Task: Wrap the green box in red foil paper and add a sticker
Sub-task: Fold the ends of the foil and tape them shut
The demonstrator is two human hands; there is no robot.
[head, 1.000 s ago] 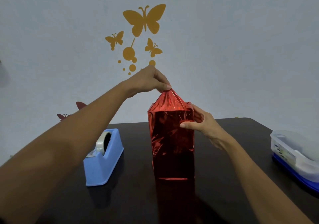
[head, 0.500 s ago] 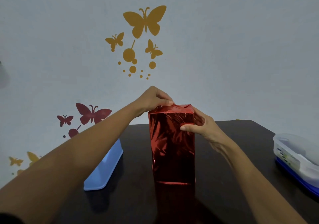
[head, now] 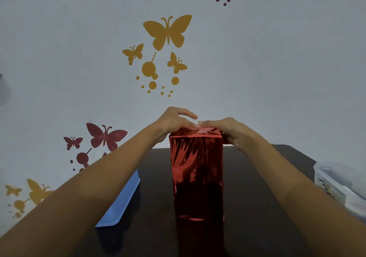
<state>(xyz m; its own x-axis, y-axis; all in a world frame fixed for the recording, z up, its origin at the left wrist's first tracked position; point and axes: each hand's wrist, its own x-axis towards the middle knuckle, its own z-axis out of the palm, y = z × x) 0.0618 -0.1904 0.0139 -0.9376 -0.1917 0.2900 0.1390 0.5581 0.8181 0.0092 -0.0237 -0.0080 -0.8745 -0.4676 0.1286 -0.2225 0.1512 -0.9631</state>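
Head view: blue dispenser point(head: 118, 201) half hidden behind left forearm point(head: 89, 193), plastic tub point(head: 336, 183) far right. Box point(head: 197, 177) upright on table point(head: 257, 197) in creased red foil point(head: 198, 149) (shiny), left hand point(head: 174, 121) and right hand point(head: 231, 131) pressing flat on top.

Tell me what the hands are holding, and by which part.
Nothing is gripped: the left hand and the right hand press the folded foil flat on top of the upright red-wrapped box, one from each side.
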